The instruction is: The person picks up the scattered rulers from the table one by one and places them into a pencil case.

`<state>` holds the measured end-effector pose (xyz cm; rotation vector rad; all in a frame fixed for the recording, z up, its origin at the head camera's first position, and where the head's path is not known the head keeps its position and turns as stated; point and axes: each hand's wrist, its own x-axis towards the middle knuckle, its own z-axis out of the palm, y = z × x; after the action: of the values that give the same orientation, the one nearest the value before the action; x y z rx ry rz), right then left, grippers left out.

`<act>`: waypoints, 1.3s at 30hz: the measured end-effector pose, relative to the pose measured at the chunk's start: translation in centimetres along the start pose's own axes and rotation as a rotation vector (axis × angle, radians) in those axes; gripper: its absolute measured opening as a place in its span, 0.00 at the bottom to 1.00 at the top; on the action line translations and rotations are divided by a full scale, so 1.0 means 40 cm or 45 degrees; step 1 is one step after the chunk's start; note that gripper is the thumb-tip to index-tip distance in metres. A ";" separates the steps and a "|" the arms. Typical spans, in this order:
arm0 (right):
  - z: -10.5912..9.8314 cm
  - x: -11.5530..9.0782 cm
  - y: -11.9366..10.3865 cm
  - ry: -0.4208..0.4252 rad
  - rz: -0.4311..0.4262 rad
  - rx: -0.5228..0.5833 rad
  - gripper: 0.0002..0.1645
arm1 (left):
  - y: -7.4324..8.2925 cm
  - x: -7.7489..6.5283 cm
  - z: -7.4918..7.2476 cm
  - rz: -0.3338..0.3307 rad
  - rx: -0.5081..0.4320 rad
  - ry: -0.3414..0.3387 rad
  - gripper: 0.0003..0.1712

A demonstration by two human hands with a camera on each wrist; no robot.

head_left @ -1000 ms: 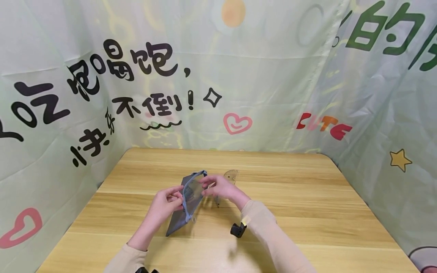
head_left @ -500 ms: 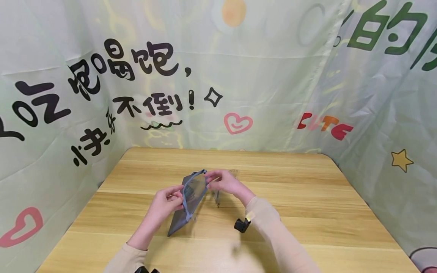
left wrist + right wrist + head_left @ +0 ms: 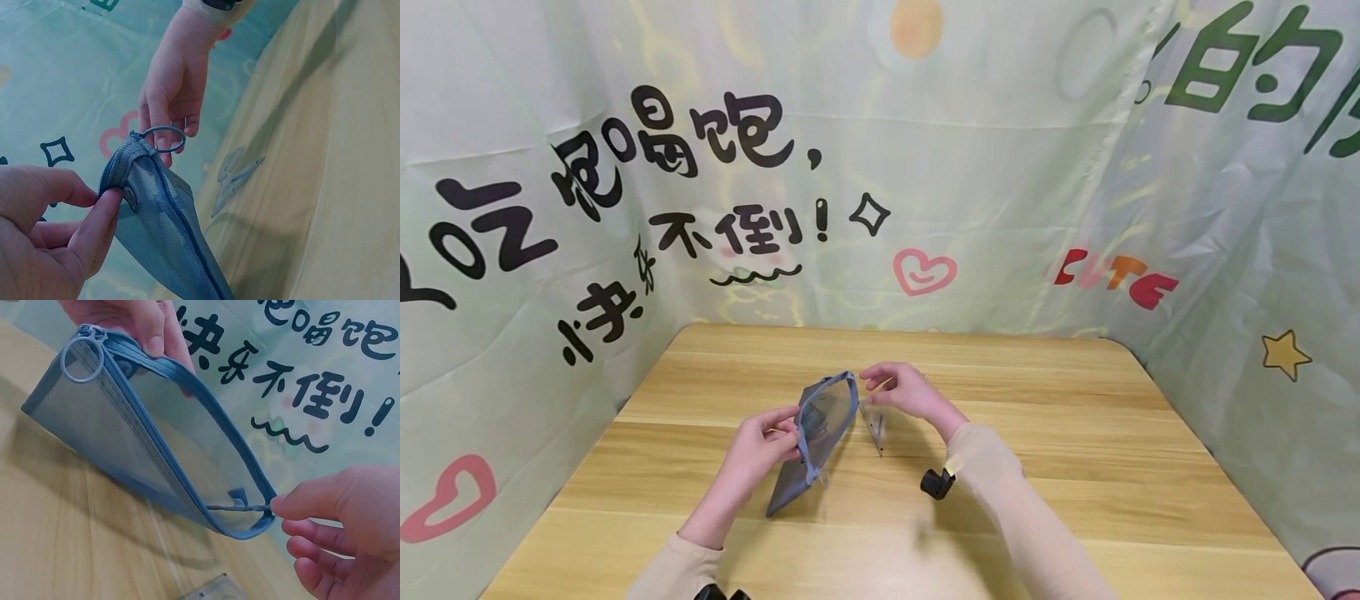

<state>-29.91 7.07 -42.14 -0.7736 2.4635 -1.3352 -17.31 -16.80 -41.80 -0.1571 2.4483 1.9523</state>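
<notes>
A blue mesh zip pouch (image 3: 827,421) stands tilted over the table with its zipped mouth spread wide. My left hand (image 3: 767,442) pinches the near side of its rim between thumb and fingers, plain too in the left wrist view. At the pouch's far corner is my right hand (image 3: 904,390), fingers loosely bent and thumb tip right at the rim in the right wrist view. A round zip-pull ring (image 3: 82,359) hangs at the pouch's near end. Just right of the pouch lies a clear triangular set square (image 3: 876,429).
The wooden table (image 3: 1037,467) is walled at the back and sides by a printed cloth (image 3: 1000,208). In the left wrist view, clear drawing tools (image 3: 234,181) lie on the wood beyond the pouch. A black wrist camera (image 3: 937,483) sits at the right sleeve.
My right hand has drawn back rightward from inside the pouch's mouth to its far corner, now covering the protractor behind. The left hand keeps its pinch on the rim.
</notes>
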 end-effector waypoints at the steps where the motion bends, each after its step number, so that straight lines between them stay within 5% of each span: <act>1: -0.001 0.000 0.002 -0.002 0.006 0.003 0.25 | 0.000 0.000 0.000 -0.003 0.002 0.002 0.28; 17: -0.056 0.023 0.034 0.048 -0.062 -0.096 0.22 | -0.005 0.008 -0.012 -0.015 -0.004 0.020 0.28; 39: -0.123 0.087 0.117 0.024 -0.074 -0.148 0.26 | -0.032 0.039 -0.084 0.020 0.052 -0.006 0.27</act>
<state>-36.54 10.70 -43.14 -0.8694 2.5708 -1.2332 -18.55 -20.45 -42.40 -0.1330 2.4922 1.9053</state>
